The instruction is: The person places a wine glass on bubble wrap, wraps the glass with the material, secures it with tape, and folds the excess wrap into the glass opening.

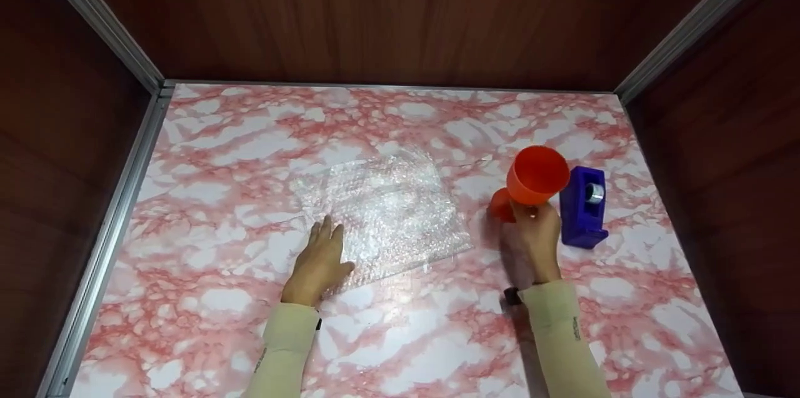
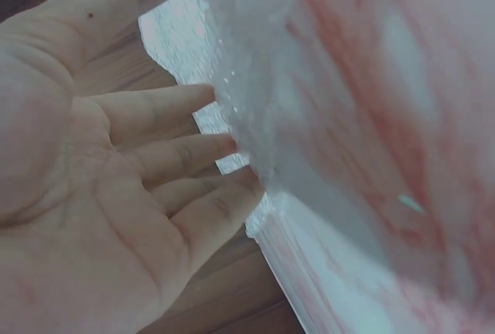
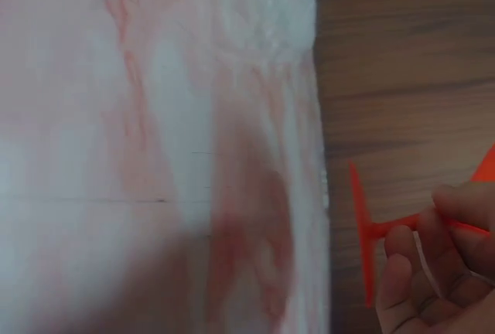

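Observation:
An orange plastic goblet (image 1: 539,174) is held by its stem in my right hand (image 1: 540,234), raised off the table with its mouth facing up. In the right wrist view, the fingers curl around the thin stem and the flat goblet base (image 3: 362,241) sticks out beyond them. A clear sheet of bubble wrap (image 1: 400,210) lies flat in the middle. My left hand (image 1: 317,265) is spread at its left edge, fingertips touching or just over the wrap. The left wrist view shows those fingers fairly straight, with the palm holding nothing.
A blue tape dispenser (image 1: 581,213) with a clear roll stands just right of my right hand. Everything is on a red-and-white marbled tabletop (image 1: 225,348). Dark wood panels (image 1: 375,17) with metal edge strips enclose the back and both sides.

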Demonstrator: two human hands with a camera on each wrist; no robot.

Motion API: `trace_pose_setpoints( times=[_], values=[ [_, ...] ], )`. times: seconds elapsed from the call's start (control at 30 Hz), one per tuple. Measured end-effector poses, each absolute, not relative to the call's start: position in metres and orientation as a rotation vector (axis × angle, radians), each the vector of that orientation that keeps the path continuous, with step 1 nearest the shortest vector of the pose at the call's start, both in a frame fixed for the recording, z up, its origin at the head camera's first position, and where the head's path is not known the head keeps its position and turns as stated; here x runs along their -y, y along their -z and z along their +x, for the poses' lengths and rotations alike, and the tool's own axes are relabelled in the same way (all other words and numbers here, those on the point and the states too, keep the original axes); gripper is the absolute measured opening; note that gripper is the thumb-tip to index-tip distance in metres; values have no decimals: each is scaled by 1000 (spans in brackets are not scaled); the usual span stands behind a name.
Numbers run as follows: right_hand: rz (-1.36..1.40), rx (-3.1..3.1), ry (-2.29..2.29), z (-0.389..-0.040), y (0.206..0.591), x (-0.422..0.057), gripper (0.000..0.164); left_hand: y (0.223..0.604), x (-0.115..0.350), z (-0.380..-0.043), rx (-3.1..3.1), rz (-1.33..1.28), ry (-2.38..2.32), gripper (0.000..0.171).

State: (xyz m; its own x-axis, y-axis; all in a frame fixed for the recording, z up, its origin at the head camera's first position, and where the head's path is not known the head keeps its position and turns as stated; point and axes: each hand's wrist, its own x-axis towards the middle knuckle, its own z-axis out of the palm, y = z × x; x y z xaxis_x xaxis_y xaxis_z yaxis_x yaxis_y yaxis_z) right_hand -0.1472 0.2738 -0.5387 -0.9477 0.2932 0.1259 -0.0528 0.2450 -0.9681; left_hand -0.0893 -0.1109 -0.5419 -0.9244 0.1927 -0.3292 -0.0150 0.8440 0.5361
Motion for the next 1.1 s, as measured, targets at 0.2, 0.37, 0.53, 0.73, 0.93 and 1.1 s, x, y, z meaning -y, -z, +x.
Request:
trace_pose_setpoints(
  times=[0.2, 0.37, 0.53, 0.73, 0.93, 1.1],
  values=[
    [-124, 2417, -1254, -122, 529, -280, 15, 542, 100, -100, -2620, 195, -749, 83],
    [-93, 2385, -1291, -102, 526, -276, 14, 541, 87, -105, -2603, 258, -740, 82],
    [-98, 2377, -1307, -89, 524, -272, 14, 541, 71, -106, -2588, 312, -741, 80],
    [-29, 2360, -1221, -79, 521, -267, 8, 541, 54, -103, -2579, 418, -721, 79],
    [85, 2382, -1221, -77, 515, -259, 6, 543, 49, -99, -2590, 458, -749, 80],
    [155, 2424, -1245, -79, 512, -253, 6, 545, 51, -95, -2599, 503, -846, 74]
  ],
)
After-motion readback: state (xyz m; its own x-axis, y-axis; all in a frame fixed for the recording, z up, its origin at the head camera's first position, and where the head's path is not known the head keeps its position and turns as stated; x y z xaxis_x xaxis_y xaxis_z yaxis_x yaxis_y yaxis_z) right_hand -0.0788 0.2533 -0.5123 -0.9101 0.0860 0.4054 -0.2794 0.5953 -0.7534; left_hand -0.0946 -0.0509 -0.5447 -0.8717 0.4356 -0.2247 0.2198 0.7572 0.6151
